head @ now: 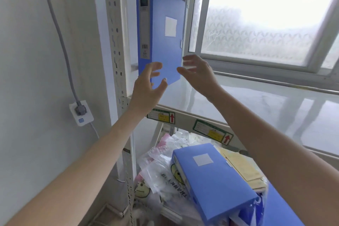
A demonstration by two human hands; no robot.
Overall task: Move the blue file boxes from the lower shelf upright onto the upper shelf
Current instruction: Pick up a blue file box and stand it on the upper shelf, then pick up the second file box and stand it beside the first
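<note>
Bare forearms come up from the bottom corners of the frame, both reaching toward the upper shelf. Nearest task item: a flat-lying blue plastic file box with a white blank label (211, 176), lying on its broad face on the lower shelf near the front edge, on top of crumpled clear plastic bags with smiley prints (161, 176) and beside a stack of yellowish paper folders (244, 167); its long axis runs from near-right to far-left. A further strip of blue (282, 207) shows at the lower right, maybe another box, can't tell. Above that, the shelf's white front beam with green-bordered load stickers and red arrows (212, 130). Left hand (148, 86) is open with fingers spread and curled, empty, in front of the bottom corner of the upright box; contact not clear, looks just off it. Right hand (198, 71) is also open, palm facing left, empty, just beside the box's right bottom edge. Second blue plastic file box with spine label and white square label (161, 33) stands upright at the left end of the glossy white upper shelf (256, 108), long axis vertical, spine facing the camera, next to the perforated white upright post (117, 42). It looks placed, standing on its own. Judgement: next move goes down to the flat box, below and right of both hands; the right hand is nearer, and the box needs turning to vertical. Far back: a frosted patterned window (260, 29); on the left, a wall socket with grey plug and cable (80, 112).
</note>
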